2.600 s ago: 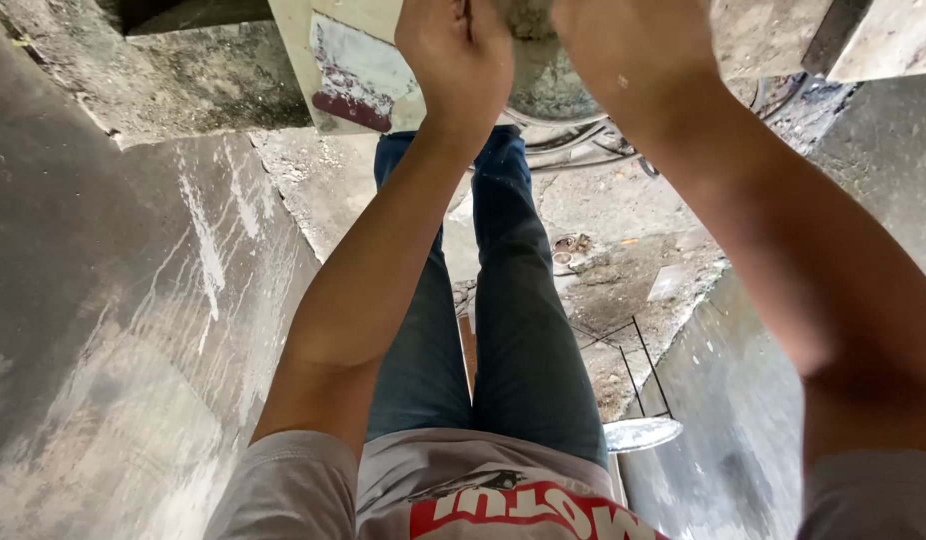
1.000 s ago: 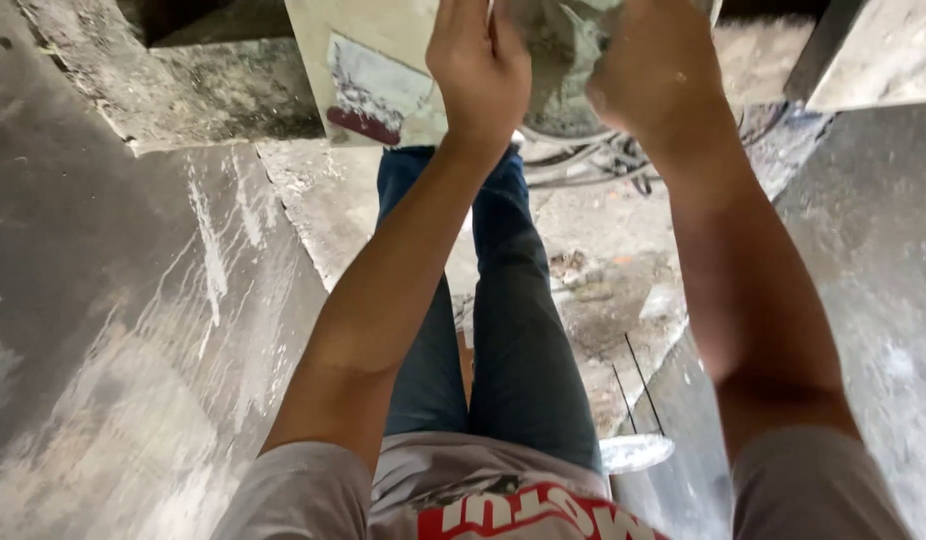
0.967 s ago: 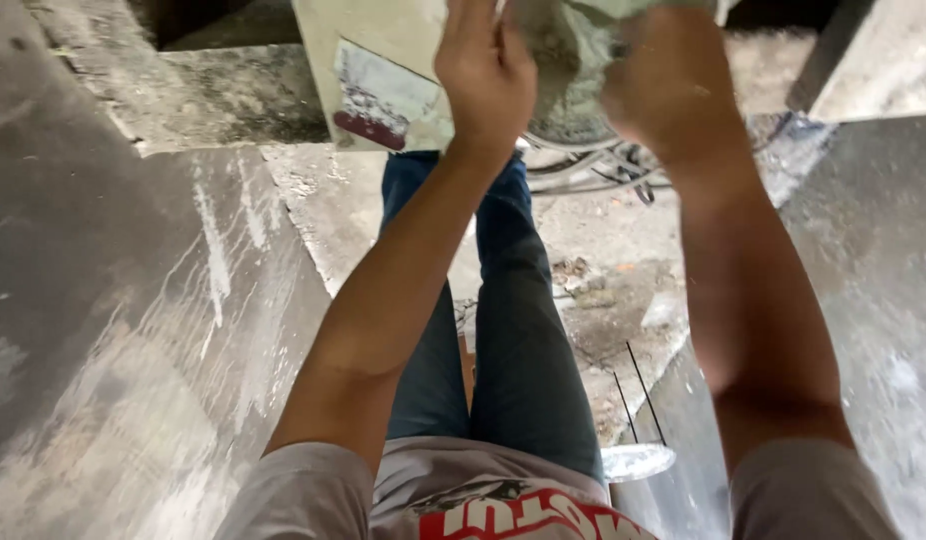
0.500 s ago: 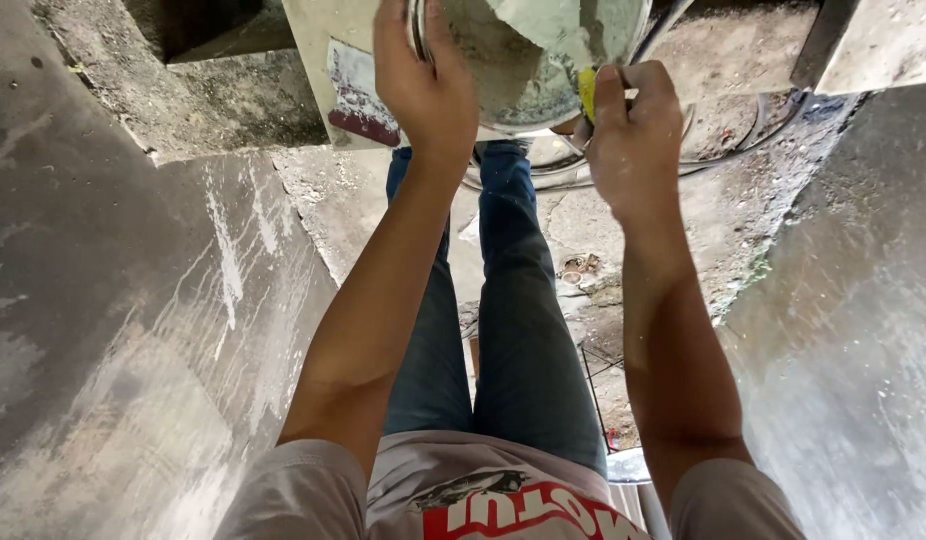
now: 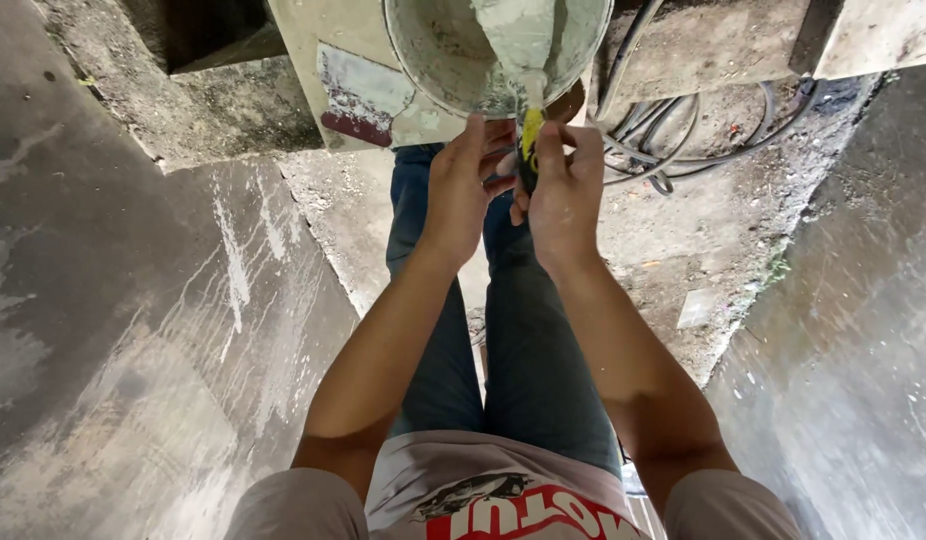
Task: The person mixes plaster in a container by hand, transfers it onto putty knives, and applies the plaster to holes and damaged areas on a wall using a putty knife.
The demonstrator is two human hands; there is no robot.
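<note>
A round bucket [image 5: 423,60] smeared with grey mortar sits at the top centre of the head view. A trowel [image 5: 523,45] coated in grey mortar reaches into it, its yellow and black handle pointing back at me. My right hand [image 5: 561,195] is shut on that handle. My left hand [image 5: 461,190] sits right beside it, fingers touching the handle's lower end just under the bucket's rim. My legs in blue jeans stand below both hands.
Grey concrete slabs [image 5: 133,330] slope on both sides, leaving a narrow dirt strip [image 5: 683,240] between. Black cables [image 5: 673,140] coil at the upper right. A pale board [image 5: 333,90] with a worn dark-red patch leans behind the bucket.
Both hands have dropped from the bucket's rim and come together at the trowel handle. The view has tilted up, showing the bucket's inside and the mortar-covered blade.
</note>
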